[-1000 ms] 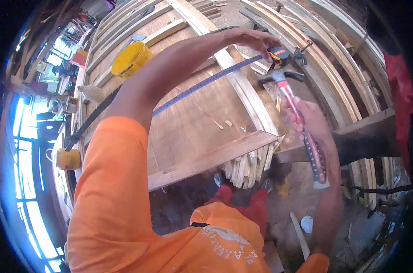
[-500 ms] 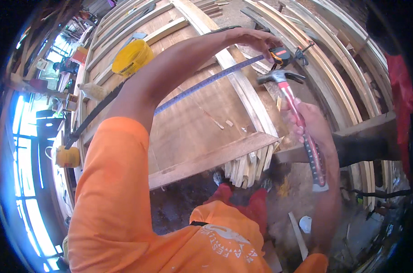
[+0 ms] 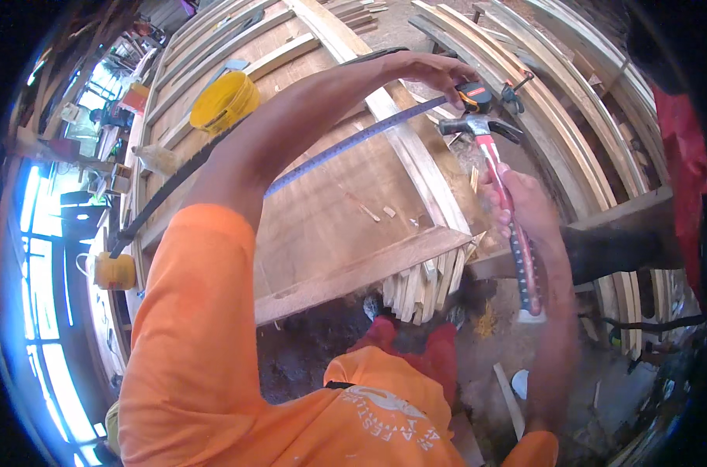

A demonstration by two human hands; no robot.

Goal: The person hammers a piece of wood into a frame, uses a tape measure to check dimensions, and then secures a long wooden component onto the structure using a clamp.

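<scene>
While both fists closed: right hand (image 3: 525, 206) round red-handled steel hammer (image 3: 500, 194), left hand (image 3: 431, 70) pinning tape measure (image 3: 475, 96).

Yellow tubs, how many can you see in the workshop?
2. One yellow tub sits on the curved wooden frame, up left of the left arm. A second yellow tub, with a handle, stands lower at the left edge near the windows. More may be hidden.
</scene>
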